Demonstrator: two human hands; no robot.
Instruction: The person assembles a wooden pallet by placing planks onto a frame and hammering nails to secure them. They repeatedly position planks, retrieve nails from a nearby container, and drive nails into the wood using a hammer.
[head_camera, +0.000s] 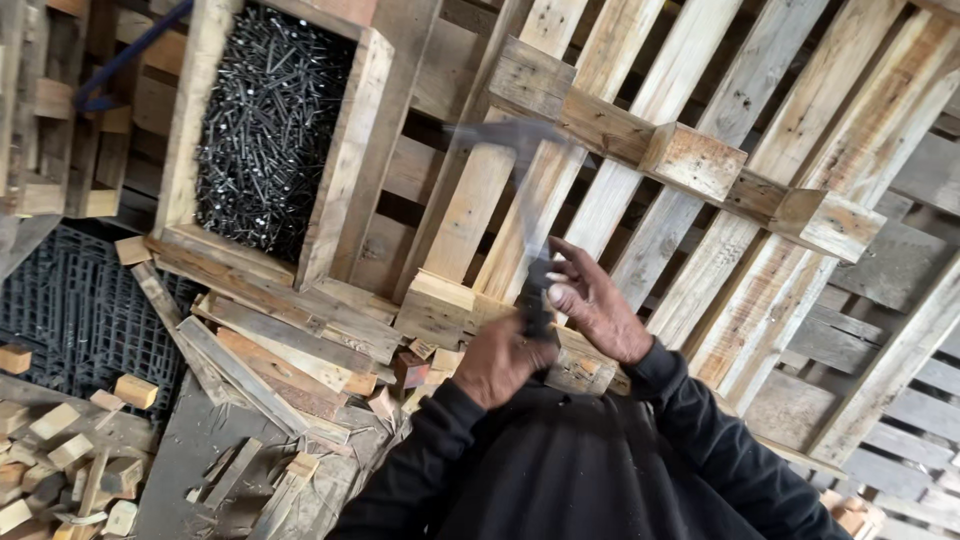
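Observation:
My left hand (497, 362) is shut on the dark grip of a hammer (533, 290). The hammer's shaft and head are blurred by motion and reach up over the slats of a wooden pallet (640, 90). My right hand (593, 300) is right beside the grip, its fingers loosely curled toward the shaft. Whether it holds anything is hidden. Both sleeves are dark. A cross board with wooden blocks (693, 158) runs over the pallet slats just beyond the hands.
A wooden box full of dark nails (268, 125) stands at the upper left. Loose boards and small wood offcuts (70, 450) lie at the lower left beside a black plastic grid (75, 315). A blue cord (125, 55) hangs at the top left.

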